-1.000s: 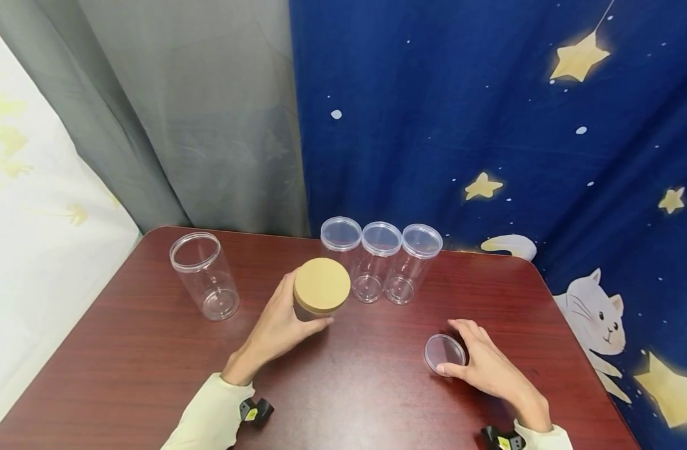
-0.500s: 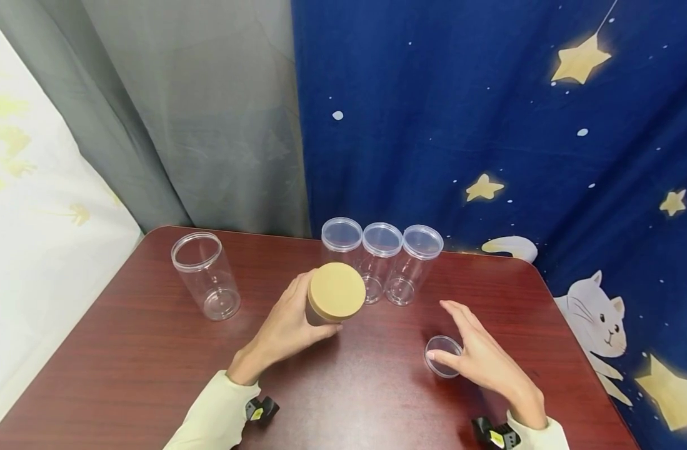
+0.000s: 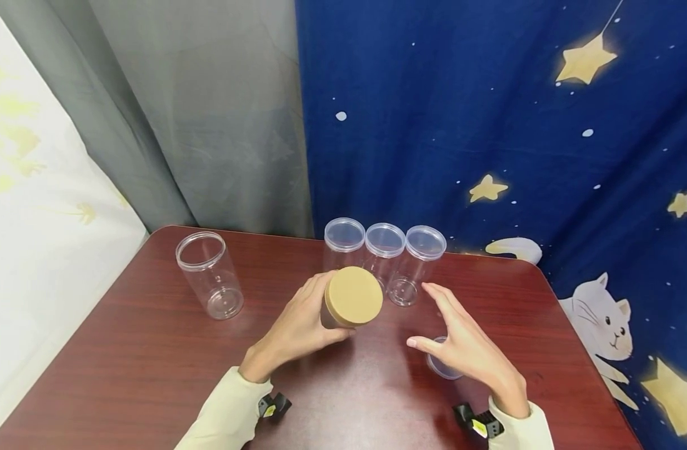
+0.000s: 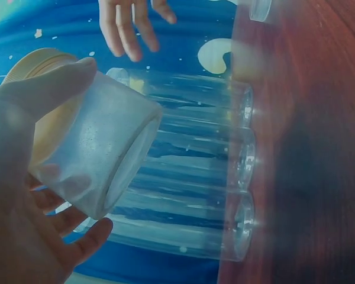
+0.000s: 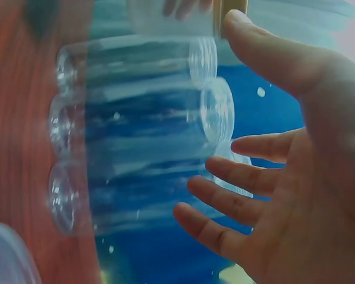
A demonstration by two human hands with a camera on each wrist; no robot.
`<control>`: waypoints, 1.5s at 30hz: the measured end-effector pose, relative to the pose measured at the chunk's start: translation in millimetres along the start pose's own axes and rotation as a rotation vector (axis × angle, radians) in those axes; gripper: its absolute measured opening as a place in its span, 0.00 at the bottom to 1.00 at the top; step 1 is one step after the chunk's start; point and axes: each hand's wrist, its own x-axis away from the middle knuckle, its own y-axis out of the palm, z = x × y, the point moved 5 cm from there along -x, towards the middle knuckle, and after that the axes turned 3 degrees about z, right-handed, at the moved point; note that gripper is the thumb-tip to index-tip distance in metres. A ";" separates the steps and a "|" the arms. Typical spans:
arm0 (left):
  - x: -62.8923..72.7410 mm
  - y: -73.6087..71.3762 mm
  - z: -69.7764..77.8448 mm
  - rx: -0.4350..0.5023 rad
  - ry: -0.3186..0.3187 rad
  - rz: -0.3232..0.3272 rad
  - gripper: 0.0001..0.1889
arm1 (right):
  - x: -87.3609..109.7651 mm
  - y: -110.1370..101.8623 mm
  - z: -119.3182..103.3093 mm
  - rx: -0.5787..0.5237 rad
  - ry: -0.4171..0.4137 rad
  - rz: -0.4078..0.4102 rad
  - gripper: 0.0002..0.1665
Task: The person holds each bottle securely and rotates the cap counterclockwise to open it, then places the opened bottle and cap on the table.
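In my left hand [image 3: 304,325] I grip a short frosted jar [image 4: 103,136] with a tan lid [image 3: 354,295], held tilted above the table. The thumb lies along the lid's edge and the fingers wrap the far side. My right hand [image 3: 469,344] is spread, holding nothing, to the right of the jar. Below it a clear round lid [image 3: 446,369] lies on the table, partly hidden by the thumb and palm. Behind the held jar stand three tall clear jars with lids [image 3: 426,242] in a row; the jar partly covers the left two.
A tall clear jar [image 3: 210,275] without a lid stands upright at the table's left. The dark red table [image 3: 124,362] ends at a rounded back edge, close to a grey curtain [image 3: 225,125] and a blue starry one [image 3: 411,125].
My left hand has carried the tan-lidded jar to the right. The right hand has left the clear lid on the table, moved up and left, and spread its fingers.
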 end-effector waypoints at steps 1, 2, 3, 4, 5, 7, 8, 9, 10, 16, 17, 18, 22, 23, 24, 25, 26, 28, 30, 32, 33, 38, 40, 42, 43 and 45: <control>-0.6 0.5 0.9 -0.005 0.005 -0.004 0.52 | -1.8 0.4 -3.0 -0.001 -0.010 0.001 0.57; -1.1 1.1 1.6 -0.010 0.010 -0.008 0.52 | -3.5 1.0 -5.6 -0.002 -0.021 0.004 0.57; -1.5 1.7 2.0 -0.016 0.012 -0.013 0.52 | -5.0 1.4 -8.4 -0.005 -0.031 0.006 0.57; -1.8 2.2 2.5 -0.022 0.016 -0.016 0.52 | -6.4 1.8 -11.1 -0.010 -0.037 0.007 0.57; -2.0 2.7 2.9 -0.026 0.019 -0.018 0.52 | -7.7 2.4 -13.6 -0.015 -0.039 0.007 0.57; -2.2 3.4 3.5 -0.029 0.023 -0.022 0.52 | -10.4 3.5 -19.0 -0.030 -0.041 0.006 0.57; -2.3 3.7 3.6 -0.030 0.024 -0.022 0.52 | -11.8 4.2 -21.7 -0.040 -0.039 0.004 0.57; -2.2 3.9 3.7 -0.028 0.024 -0.022 0.52 | -13.2 4.7 -24.7 -0.052 -0.037 0.002 0.58; -2.1 3.9 3.9 -0.025 0.025 -0.021 0.52 | -14.7 5.4 -27.7 -0.061 -0.036 0.001 0.58; -2.4 3.2 5.3 -0.013 0.034 -0.007 0.52 | -23.0 9.0 -45.5 -0.088 -0.051 0.013 0.59; -2.3 3.3 5.7 -0.011 0.034 -0.006 0.52 | -24.1 9.4 -48.2 -0.089 -0.056 0.017 0.59; -2.3 3.3 6.2 -0.011 0.036 -0.005 0.52 | -25.2 9.6 -50.7 -0.090 -0.062 0.022 0.59; -2.0 4.1 7.5 -0.017 0.037 -0.013 0.53 | -28.5 11.0 -59.8 -0.096 -0.088 0.038 0.59; -1.9 4.3 7.7 -0.019 0.039 -0.015 0.53 | -29.0 11.8 -61.6 -0.096 -0.097 0.040 0.59; -1.8 4.1 7.9 -0.024 0.041 -0.016 0.53 | -29.4 12.8 -63.0 -0.095 -0.100 0.038 0.59; -1.7 3.9 7.9 -0.028 0.042 -0.017 0.53 | -29.7 13.8 -64.4 -0.094 -0.106 0.037 0.59; -1.7 3.5 8.1 -0.034 0.043 -0.017 0.53 | -30.1 14.9 -65.5 -0.088 -0.110 0.038 0.59; -2.1 2.1 8.2 -0.035 0.052 -0.012 0.53 | -31.3 16.9 -67.5 -0.078 -0.122 0.040 0.59; -2.5 0.7 8.5 -0.034 0.065 -0.007 0.52 | -32.8 19.1 -69.2 -0.067 -0.135 0.041 0.59; -3.4 -0.3 9.2 -0.037 0.080 -0.005 0.51 | -34.4 19.9 -71.8 -0.055 -0.144 0.050 0.59; -3.6 -0.6 9.6 -0.038 0.084 -0.006 0.51 | -35.2 20.7 -72.8 -0.052 -0.147 0.053 0.59; -3.6 -1.3 12.7 -0.063 0.114 0.001 0.52 | -36.7 25.3 -77.4 -0.022 -0.152 0.093 0.63; -3.6 -1.1 13.9 -0.075 0.133 0.010 0.52 | -36.4 26.6 -78.8 -0.004 -0.154 0.118 0.64; -3.3 -0.4 15.2 -0.088 0.144 0.012 0.53 | -35.8 27.3 -80.5 0.012 -0.159 0.138 0.64; -3.1 0.2 15.8 -0.094 0.149 0.013 0.53 | -35.5 27.6 -81.2 0.016 -0.161 0.144 0.64; -2.6 1.8 16.8 -0.108 0.153 0.012 0.53 | -34.9 27.6 -82.7 0.019 -0.167 0.155 0.64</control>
